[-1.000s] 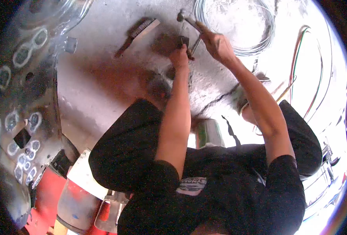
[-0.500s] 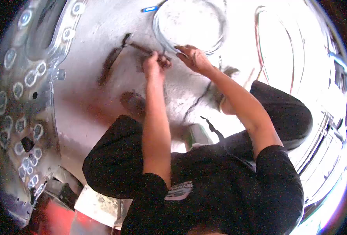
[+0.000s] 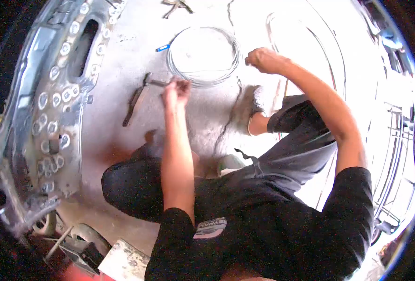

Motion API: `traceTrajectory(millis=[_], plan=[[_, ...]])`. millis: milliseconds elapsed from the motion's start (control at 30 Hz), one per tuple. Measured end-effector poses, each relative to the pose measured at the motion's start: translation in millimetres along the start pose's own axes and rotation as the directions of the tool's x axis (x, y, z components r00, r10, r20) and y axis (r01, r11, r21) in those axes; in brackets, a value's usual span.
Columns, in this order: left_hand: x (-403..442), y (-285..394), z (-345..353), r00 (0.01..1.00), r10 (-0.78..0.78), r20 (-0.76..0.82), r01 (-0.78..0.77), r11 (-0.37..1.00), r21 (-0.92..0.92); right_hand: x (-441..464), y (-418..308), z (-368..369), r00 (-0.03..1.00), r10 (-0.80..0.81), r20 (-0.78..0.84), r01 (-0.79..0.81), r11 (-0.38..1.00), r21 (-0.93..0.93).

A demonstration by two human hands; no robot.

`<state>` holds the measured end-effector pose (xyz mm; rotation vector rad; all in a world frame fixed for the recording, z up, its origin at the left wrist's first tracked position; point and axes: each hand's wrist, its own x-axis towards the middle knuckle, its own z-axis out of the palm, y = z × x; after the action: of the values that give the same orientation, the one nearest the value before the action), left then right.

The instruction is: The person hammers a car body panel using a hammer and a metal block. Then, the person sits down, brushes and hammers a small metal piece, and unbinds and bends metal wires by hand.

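the hammer (image 3: pixel 157 82) is at the left hand (image 3: pixel 176 91), just above or on the concrete floor (image 3: pixel 203 114) – the view straight down doesn't let me tell which. its long axis runs nearly crosswise to the person, the handle sloping slightly down to the right into the palm, the head at the far left end, pointing away from the hand and toward the metal panel (image 3: pixel 53 100). the left hand looks curled around the handle's end.

right by the hammer head lies a brush (image 3: pixel 133 105), slanting down and left; whether they touch is hard to say. if the left grip is slack, the head-heavy tool could tip or drop, and a small swing leftward could knock the brush. the wire coil (image 3: pixel 169 58) sits just beyond the left hand, so a careless lift might snag a loop.

the right hand (image 3: pixel 266 61) hangs well apart, past the coil's right edge – fingers bunched, and i cannot tell whether they pinch anything small. further out are a blue item (image 3: pixel 162 48) by the coil, a shoe (image 3: pixel 259 99) on the floor, and a pale board (image 3: pixel 125 260) low on the left.
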<state>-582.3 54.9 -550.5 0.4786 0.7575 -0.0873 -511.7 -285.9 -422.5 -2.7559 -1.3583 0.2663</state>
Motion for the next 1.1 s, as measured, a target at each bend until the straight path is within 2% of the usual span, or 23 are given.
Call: traceTrajectory(millis=[67, 167, 200, 233, 267, 300, 333, 367, 400, 467, 533, 567, 667, 733, 767, 800, 867, 900, 1000, 1067, 1100], plan=[[-21.4, -9.6, 26.9, 0.989, -0.047, 0.140, 0.063, 0.991, -0.115, -10.9, 12.5, -12.9, 0.994, 0.094, -0.060, -0.095, 0.996, -0.005], [-55.3, 5.1, 54.2, 0.951, 0.058, 0.304, -0.044, 0.998, -0.052, -23.0, 26.9, -13.1, 0.935, 0.047, -0.352, -0.112, 0.980, -0.167], [-60.8, 9.3, 57.5, 0.932, 0.074, 0.354, -0.067, 0.997, -0.033, -23.4, 18.3, -27.6, 0.948, 0.067, -0.310, -0.134, 0.971, -0.199], [-64.2, 12.5, 59.6, 0.946, 0.142, 0.291, -0.162, 0.986, 0.046, -22.7, 3.6, -54.7, 0.959, 0.089, -0.268, -0.154, 0.960, -0.232], [-64.6, 11.8, 53.6, 0.954, 0.129, 0.271, -0.147, 0.988, 0.046, -23.2, -8.1, -70.2, 0.967, 0.112, -0.230, -0.173, 0.949, -0.264], [-59.9, 9.8, 42.1, 0.960, 0.118, 0.252, -0.134, 0.990, 0.046, -23.9, -14.0, -70.6, 0.954, 0.137, -0.267, -0.192, 0.962, -0.194], [-56.1, 8.4, 31.1, 0.966, 0.108, 0.233, -0.122, 0.992, 0.044, -21.9, -29.1, -73.1, 0.953, 0.192, -0.234, -0.194, 0.981, 0.018], [-53.7, -1.8, 19.5, 0.982, 0.074, 0.172, -0.096, 0.988, 0.123, -18.4, -47.8, -73.0, 0.953, 0.239, -0.189, -0.194, 0.954, 0.228], [-49.3, -15.9, 7.2, 0.981, 0.064, 0.184, -0.089, 0.987, 0.133, -16.1, -65.9, -73.2, 0.953, 0.274, -0.132, -0.195, 0.883, 0.426], [-47.3, -46.1, -7.5, 0.981, 0.035, 0.193, -0.068, 0.984, 0.167, -10.0, -93.4, -30.7, 0.937, 0.035, -0.348, 0.105, 0.920, 0.377], [-47.1, -65.5, -14.3, 0.969, -0.031, 0.243, -0.022, 0.977, 0.214, -7.1, -127.4, -0.2, 0.953, -0.139, -0.267, 0.152, 0.988, 0.026], [-47.3, -70.0, -20.1, 0.962, -0.066, 0.265, 0.001, 0.971, 0.239, -9.0, -146.7, 6.8, 0.954, -0.213, -0.209, 0.184, 0.971, -0.151], [-43.5, -57.0, -46.5, 0.951, -0.076, 0.299, 0.061, 0.996, 0.059, -18.8, -174.0, 5.9, 0.928, -0.332, -0.169, 0.280, 0.920, -0.273], [-43.0, -29.0, -49.6, 0.970, -0.025, 0.242, 0.061, 0.988, -0.140, -32.3, -173.6, -1.7, 0.908, -0.401, -0.119, 0.343, 0.877, -0.337], [-38.9, -12.9, -56.5, 0.974, -0.021, 0.224, 0.073, 0.971, -0.227, -31.6, -167.6, 6.4, 0.933, -0.348, -0.094, 0.350, 0.937, 0.010], [-31.1, 1.4, -64.6, 0.978, -0.019, 0.208, 0.085, 0.946, -0.313, -35.1, -162.0, 16.3, 0.939, -0.342, -0.032, 0.344, 0.935, 0.083], [-4.2, 20.2, -100.1, 0.846, -0.060, 0.529, 0.168, 0.973, -0.159, -40.0, -156.2, 23.0, 0.943, -0.325, 0.069, 0.303, 0.927, 0.222], [-21.3, 15.8, -91.2, 0.945, 0.017, 0.327, 0.014, 0.996, -0.092, -40.3, -155.9, 18.8, 0.945, -0.309, 0.106, 0.269, 0.920, 0.283], [-47.3, -32.7, -72.1, 0.989, 0.144, -0.023, -0.139, 0.977, 0.162, -22.7, -140.2, 14.9, 0.949, -0.248, 0.192, 0.142, 0.885, 0.443], [-59.5, -82.2, -66.1, 0.999, 0.034, 0.038, -0.041, 0.980, 0.197, 7.4, -120.8, 45.5, 0.994, -0.108, 0.007, 0.065, 0.650, 0.757], [-63.2, -108.3, -61.1, 0.997, -0.025, 0.073, 0.008, 0.976, 0.218, 24.0, -123.7, 32.1, 0.992, -0.046, 0.116, -0.057, 0.660, 0.749]])
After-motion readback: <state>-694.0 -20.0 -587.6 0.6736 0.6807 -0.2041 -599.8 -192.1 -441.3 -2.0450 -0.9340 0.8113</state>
